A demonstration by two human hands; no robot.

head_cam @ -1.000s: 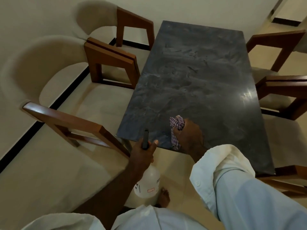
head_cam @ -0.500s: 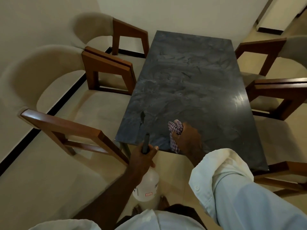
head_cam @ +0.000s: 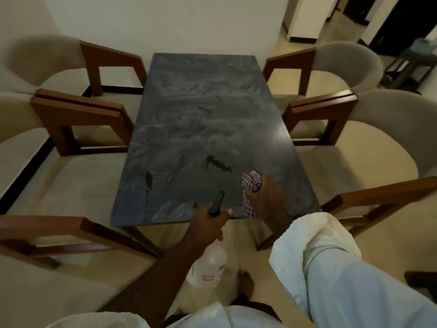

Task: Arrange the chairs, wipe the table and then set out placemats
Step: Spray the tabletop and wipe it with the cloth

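A dark marble table (head_cam: 203, 119) runs away from me. My left hand (head_cam: 208, 223) grips a clear spray bottle (head_cam: 208, 266) by its black nozzle, at the table's near edge. My right hand (head_cam: 267, 200) is closed on a checked purple-and-white cloth (head_cam: 250, 185) over the near right part of the tabletop. Two wet patches show on the surface, one (head_cam: 217, 163) just ahead of the cloth and one (head_cam: 149, 179) near the left edge. Beige chairs with wooden arms flank the table, on the left (head_cam: 80, 119) and on the right (head_cam: 331, 114).
More chairs stand close to me, one at the near left (head_cam: 59, 235) and one at the near right (head_cam: 383, 200). A white wall is beyond the table's far end. A doorway and a dark stand (head_cam: 411, 65) lie at the far right. My bare foot (head_cam: 246, 284) is on the floor below.
A second, larger wet patch has appeared ahead of the cloth. The view has swung right, so the table sits centred. Both hands keep their hold, and the right hand has shifted right along the near edge.
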